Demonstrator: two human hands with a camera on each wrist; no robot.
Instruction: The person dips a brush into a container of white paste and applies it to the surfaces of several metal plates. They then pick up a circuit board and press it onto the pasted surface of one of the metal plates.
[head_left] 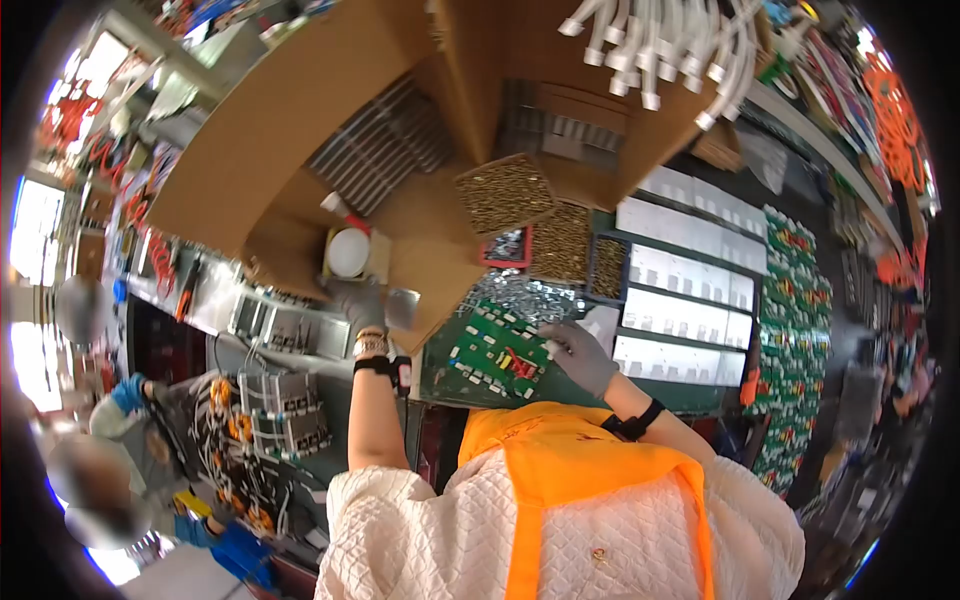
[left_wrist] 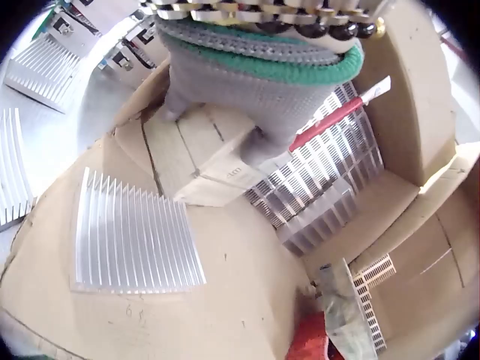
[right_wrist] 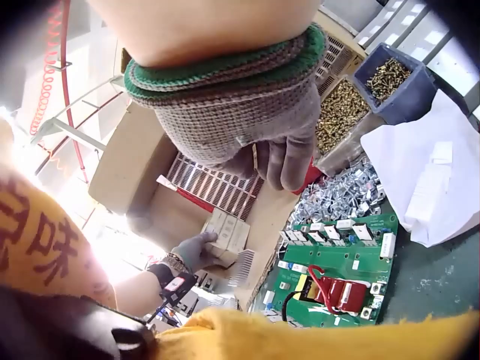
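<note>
- Fingers (left_wrist: 264, 142) of our left hand (head_left: 362, 305) clasp a cardboard box (left_wrist: 202, 154).
- Right hand (head_left: 582, 357) curls at the circuit board (head_left: 495, 350)'s right edge; contents we cannot tell.

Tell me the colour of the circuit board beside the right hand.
The circuit board is green; the right wrist view shows it best.

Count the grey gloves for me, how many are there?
2. One is on the left hand, gripping a small box; the other is on the right hand, over the green circuit board.
</note>
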